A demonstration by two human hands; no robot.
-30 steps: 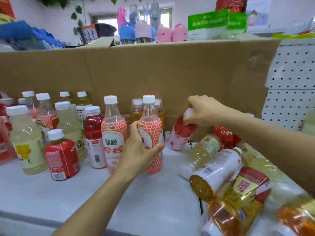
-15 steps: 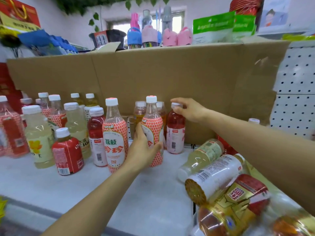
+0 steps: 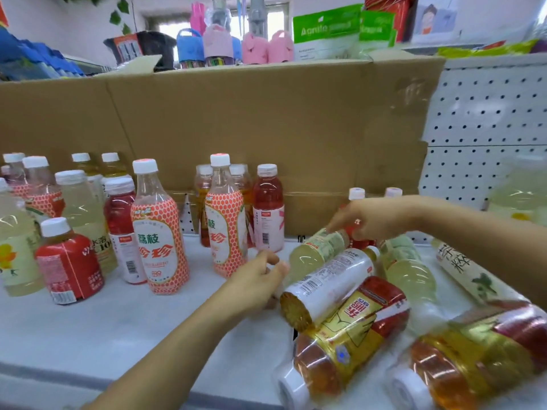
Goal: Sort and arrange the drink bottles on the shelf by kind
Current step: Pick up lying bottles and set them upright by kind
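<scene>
On the white shelf (image 3: 118, 327) stand several upright bottles: two lychee bottles with orange honeycomb labels (image 3: 226, 232) (image 3: 159, 241), a red drink bottle (image 3: 268, 214) against the cardboard, and pale yellow and red ones at the left. At the right lies a heap of bottles. My right hand (image 3: 373, 220) has its fingers on the neck end of a lying pale yellow bottle (image 3: 316, 250). My left hand (image 3: 260, 279) is at that bottle's base, fingers loosely curled and touching it. Below it lies a white-label bottle (image 3: 328, 282).
Golden-labelled tea bottles (image 3: 349, 335) (image 3: 473, 356) lie at the shelf's front right edge. A brown cardboard wall (image 3: 266, 128) backs the shelf, with white pegboard (image 3: 485, 128) to its right. A short red bottle (image 3: 69, 261) stands front left.
My right hand stood the red drink bottle up by the cardboard, let it go and dropped to the lying pale yellow bottle. My left hand released the lychee bottle and moved right.
</scene>
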